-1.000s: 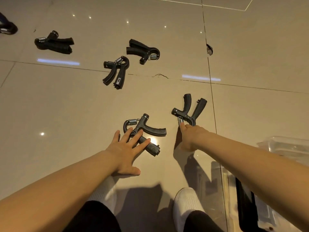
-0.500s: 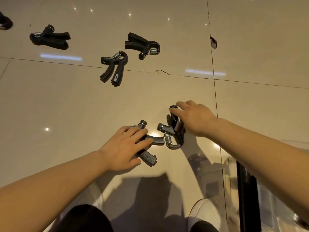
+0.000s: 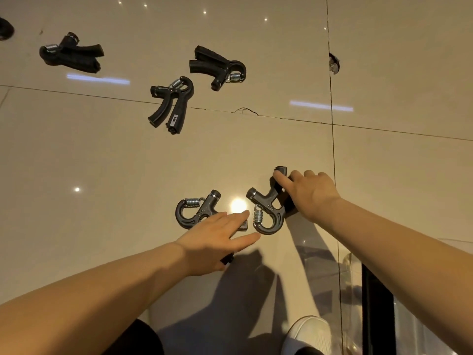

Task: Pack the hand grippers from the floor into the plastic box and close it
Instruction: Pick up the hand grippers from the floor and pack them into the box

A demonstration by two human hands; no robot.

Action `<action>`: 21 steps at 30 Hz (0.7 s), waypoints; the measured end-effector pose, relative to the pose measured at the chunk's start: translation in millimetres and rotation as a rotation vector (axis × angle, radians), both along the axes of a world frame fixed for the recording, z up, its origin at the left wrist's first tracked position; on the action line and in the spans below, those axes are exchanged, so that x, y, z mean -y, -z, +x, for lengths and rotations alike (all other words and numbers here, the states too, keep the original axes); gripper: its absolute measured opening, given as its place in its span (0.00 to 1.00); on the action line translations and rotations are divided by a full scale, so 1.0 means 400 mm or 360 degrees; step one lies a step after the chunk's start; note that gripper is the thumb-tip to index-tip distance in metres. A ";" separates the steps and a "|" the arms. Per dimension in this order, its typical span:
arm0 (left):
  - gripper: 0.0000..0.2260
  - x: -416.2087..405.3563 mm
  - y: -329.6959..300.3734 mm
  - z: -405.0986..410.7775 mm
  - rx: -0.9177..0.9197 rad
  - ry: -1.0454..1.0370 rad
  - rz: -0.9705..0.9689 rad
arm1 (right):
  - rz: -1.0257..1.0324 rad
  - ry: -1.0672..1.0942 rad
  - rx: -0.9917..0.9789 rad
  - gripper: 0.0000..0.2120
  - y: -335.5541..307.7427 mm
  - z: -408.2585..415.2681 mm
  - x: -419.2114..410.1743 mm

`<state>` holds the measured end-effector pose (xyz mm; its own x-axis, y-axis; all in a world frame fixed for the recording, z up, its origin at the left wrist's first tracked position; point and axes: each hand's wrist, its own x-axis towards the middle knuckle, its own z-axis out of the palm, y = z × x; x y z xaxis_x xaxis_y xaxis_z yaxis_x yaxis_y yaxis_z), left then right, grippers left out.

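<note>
Several black hand grippers with steel springs lie on the glossy tiled floor. My left hand rests flat on the handles of the near-left hand gripper, fingers stretched out, not curled. Right beside it lies a second hand gripper, and my right hand has its fingers curled over that one's handles, index finger on the upper handle. Three more lie farther off: a middle hand gripper, a far hand gripper and a far-left hand gripper. The clear plastic box shows partly at the lower right.
A black strip runs along the box's near side. My white shoe is at the bottom edge. A chipped spot marks the tile joint at the upper right, and a dark object sits at the far left edge.
My right hand took hold of the right hand gripper, turned it and pulled it closer to the left one. My left hand's fingers have flattened out over its gripper.
</note>
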<state>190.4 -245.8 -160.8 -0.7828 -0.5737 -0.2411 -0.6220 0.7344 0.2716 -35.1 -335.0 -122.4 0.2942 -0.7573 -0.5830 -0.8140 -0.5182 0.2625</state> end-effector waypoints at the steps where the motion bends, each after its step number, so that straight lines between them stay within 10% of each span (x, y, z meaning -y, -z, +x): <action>1: 0.42 0.006 -0.001 0.003 -0.0011 0.0000 0.0024 | 0.0020 0.0040 0.0034 0.37 -0.002 -0.006 -0.002; 13: 0.37 0.007 -0.076 0.010 -0.0181 0.0009 -0.0165 | 0.0139 0.0336 0.0209 0.38 0.000 -0.074 -0.033; 21: 0.36 0.041 -0.197 0.139 -0.0630 -0.0950 -0.0104 | -0.0052 -0.0230 -0.0114 0.37 -0.011 -0.073 -0.037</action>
<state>245.9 -262.4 -82.2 -0.3529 -0.9346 0.0451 -0.7864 0.3223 0.5269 -64.3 -320.0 -118.1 0.3598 -0.7290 -0.5823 -0.7101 -0.6188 0.3359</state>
